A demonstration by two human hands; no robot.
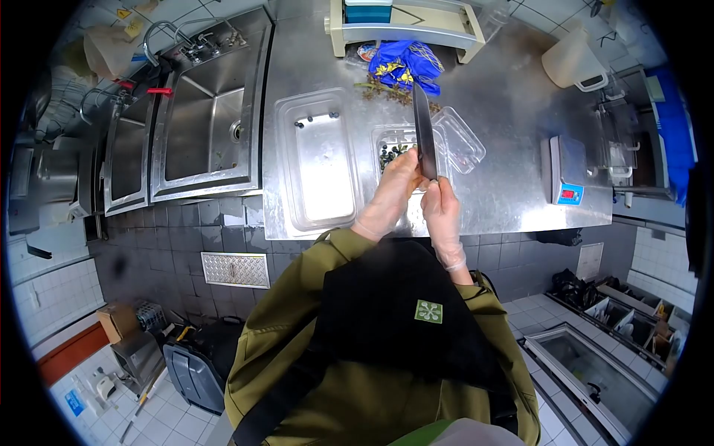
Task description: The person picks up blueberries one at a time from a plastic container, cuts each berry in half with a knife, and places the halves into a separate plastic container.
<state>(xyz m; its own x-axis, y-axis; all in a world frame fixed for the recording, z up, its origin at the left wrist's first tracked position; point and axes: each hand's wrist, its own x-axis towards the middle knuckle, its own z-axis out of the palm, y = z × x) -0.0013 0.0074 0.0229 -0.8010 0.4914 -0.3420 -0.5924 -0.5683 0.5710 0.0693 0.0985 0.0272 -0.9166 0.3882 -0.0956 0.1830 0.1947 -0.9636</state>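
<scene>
A large knife [424, 134] points away from me, its blade upright above a clear tray [379, 136] that holds dark berries or grape pieces [390, 153]. My right hand [442, 208], in a clear glove, is closed round the knife's handle. Beside the blade's near part is my left hand [398, 182], also gloved, its fingers pressed together; what they pinch, if anything, is hidden. A long clear container [318, 175] stands to the left with several dark round fruits [300, 124] near its far end. An open clear clamshell box [465, 141] lies right of the knife.
Stems [387, 91] and a blue bag [407, 65] lie beyond the trays, before a beige rack [416, 33]. A scale [567, 167] and a white jug [571, 61] stand right on the steel table [513, 186]. Sinks [208, 123] are at left.
</scene>
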